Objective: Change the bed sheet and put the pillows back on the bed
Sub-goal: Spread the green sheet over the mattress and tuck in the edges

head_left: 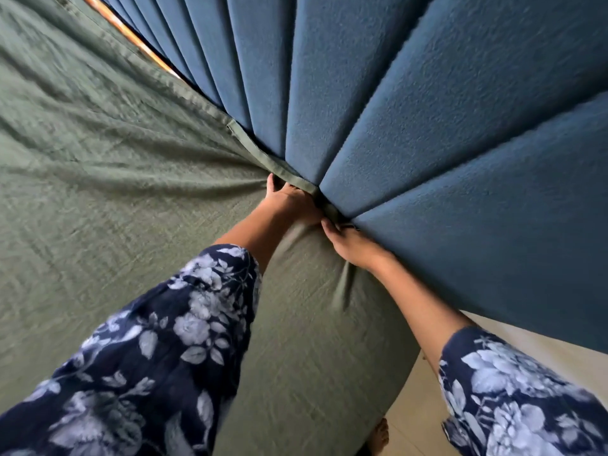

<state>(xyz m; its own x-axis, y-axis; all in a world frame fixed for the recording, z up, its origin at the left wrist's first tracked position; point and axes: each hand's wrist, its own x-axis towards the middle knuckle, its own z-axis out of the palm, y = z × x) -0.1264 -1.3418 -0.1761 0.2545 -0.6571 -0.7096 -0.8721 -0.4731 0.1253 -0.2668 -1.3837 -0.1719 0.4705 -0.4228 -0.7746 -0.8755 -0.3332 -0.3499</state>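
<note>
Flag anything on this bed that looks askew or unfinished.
The green sheet is creased, and its hem still lies loose against the blue headboard farther along. Only where the left hand and right hand work is it pushed into the gap. No damage shows.

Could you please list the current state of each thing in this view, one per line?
Green woven bed sheet: spread over the mattress, wrinkled, hem partly tucked against the headboard.
Blue padded fabric headboard: upright, panels meeting the sheet's edge.
Left hand: fingers pushing the hem down beside the headboard.
Right hand: fingertips pressing the sheet into the same gap.
Floral sleeves: covering both upper arms.
</note>
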